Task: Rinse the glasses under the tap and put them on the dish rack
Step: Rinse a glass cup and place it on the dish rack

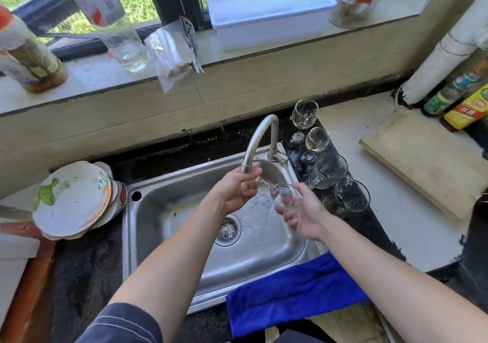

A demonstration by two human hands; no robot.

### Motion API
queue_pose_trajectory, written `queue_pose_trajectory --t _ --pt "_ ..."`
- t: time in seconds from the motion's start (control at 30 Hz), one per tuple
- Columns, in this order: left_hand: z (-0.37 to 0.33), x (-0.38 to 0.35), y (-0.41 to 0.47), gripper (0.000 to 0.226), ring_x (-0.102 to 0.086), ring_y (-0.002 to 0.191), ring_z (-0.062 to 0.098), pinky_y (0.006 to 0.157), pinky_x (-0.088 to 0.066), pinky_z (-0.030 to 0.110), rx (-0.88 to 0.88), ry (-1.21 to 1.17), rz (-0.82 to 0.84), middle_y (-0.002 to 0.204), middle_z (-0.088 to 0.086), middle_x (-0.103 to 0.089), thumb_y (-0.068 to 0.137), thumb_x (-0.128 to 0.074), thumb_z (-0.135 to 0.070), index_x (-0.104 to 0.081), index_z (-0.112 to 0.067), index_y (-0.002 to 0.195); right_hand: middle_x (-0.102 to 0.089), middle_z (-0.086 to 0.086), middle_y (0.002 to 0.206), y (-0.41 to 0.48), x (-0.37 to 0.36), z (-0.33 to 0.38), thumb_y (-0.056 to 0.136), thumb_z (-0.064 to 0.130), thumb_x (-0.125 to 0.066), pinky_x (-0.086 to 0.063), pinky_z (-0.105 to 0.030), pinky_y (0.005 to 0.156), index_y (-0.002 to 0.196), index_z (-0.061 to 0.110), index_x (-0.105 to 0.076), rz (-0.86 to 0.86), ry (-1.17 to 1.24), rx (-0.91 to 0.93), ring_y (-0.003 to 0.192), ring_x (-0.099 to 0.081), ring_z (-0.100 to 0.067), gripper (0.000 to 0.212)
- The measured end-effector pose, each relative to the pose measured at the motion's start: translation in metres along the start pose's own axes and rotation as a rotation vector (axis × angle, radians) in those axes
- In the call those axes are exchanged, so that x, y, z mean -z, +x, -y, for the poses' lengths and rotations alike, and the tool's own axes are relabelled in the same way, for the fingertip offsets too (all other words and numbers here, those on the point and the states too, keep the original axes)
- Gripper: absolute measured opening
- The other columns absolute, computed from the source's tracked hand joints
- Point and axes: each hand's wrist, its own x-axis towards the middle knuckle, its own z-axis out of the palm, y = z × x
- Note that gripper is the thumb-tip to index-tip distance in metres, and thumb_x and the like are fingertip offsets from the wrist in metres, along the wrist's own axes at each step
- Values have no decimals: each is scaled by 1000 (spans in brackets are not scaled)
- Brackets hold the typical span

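Note:
A clear stemmed glass lies tilted under the steel tap, with water running over it into the sink. My left hand holds its stem end just below the spout. My right hand cups the bowl from underneath, fingers curled round it. Right of the sink, on the dark counter, stand two wine glasses and two glass mugs.
Stacked plates lean on the left of the sink. A blue cloth hangs over the sink's front right edge. A wooden cutting board and sauce bottles sit at the right. Jars, a bag and a white tub line the windowsill.

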Motion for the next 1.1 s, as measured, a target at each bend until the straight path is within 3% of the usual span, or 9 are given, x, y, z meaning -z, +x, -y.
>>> queue_pose_trajectory --t 0.07,0.17,0.3,0.4,0.63,0.8,0.9,0.97,1.1 --pt "-1 -1 -3 16 -36 43 2 33 -22 11 -7 70 -11 69 -2 -45 85 -61 -2 -57 -11 98 -60 -7 72 3 -2 -8 86 55 -48 -27 -17 33 97 11 -50 61 16 -107 45 -37 -9 46" --pt "0 1 -3 7 -38 42 2 34 -26 10 -2 14 -50 74 3 -52 88 -59 -5 -57 -10 92 -61 -9 79 8 -6 -11 88 54 -50 -31 -17 34 105 10 -51 66 53 -117 46 -43 -10 47" --pt "2 6 -2 20 -44 44 4 41 -39 11 -18 -185 -60 98 13 -62 93 -43 9 -57 -4 96 -56 -16 105 19 -11 -6 92 52 -51 -38 -21 37 120 8 -49 -11 90 -18 56 -52 -15 52" --pt "-1 5 -6 26 -60 61 11 52 -51 17 -10 -283 -24 107 18 -64 91 -39 13 -57 0 104 -59 -15 99 24 -11 -1 93 55 -48 -41 -22 38 118 8 -48 -3 114 -6 56 -52 -15 53" --pt "-12 2 -3 19 -49 45 7 43 -37 16 -11 242 -119 85 11 -63 91 -50 7 -60 -9 94 -55 -12 104 27 -14 1 91 49 -55 -41 -20 42 109 13 -54 -48 102 107 64 -56 -18 40" --pt "-21 18 -12 22 -61 69 14 57 -51 21 38 191 -20 85 5 -63 88 -55 6 -63 -6 104 -56 -14 114 23 -17 20 93 36 -57 -45 -25 56 107 12 -55 -80 12 251 78 -60 -25 28" --pt "-20 17 -13 24 -65 67 16 60 -56 22 32 136 -18 91 10 -66 87 -57 7 -62 2 110 -56 -19 117 24 -20 23 95 39 -53 -50 -32 66 121 8 -51 -90 -217 200 87 -63 -30 41" --pt "-17 9 -15 25 -65 62 20 57 -57 25 -13 289 -63 88 15 -64 84 -61 9 -59 9 109 -60 -17 116 30 -19 18 95 35 -57 -50 -32 67 127 6 -53 -172 -514 222 89 -62 -27 44" --pt "-10 2 -16 13 -62 60 26 58 -60 34 -110 432 -207 84 17 -62 83 -63 11 -59 6 94 -63 -4 124 44 -13 20 88 20 -65 -51 -37 90 127 16 -58 -321 -1052 560 106 -60 -19 40"
